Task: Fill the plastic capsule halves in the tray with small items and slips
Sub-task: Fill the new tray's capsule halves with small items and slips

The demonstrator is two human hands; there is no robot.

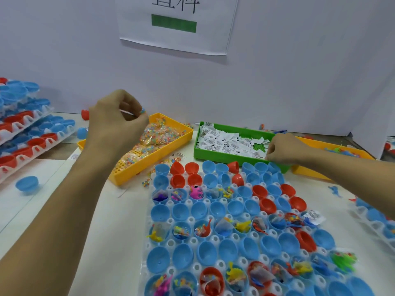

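White partition walls back a pale tabletop where the tray of capsule halves lies just below both hands, its long axis running from the person toward the bins. The left hand hovers with curled fingertips over the orange bin of bead packets; whether it holds one cannot be told. The right hand, fingers bunched, pinches at slips in the green bin, so restocking seems in hand, with dropping pieces into empty halves next.
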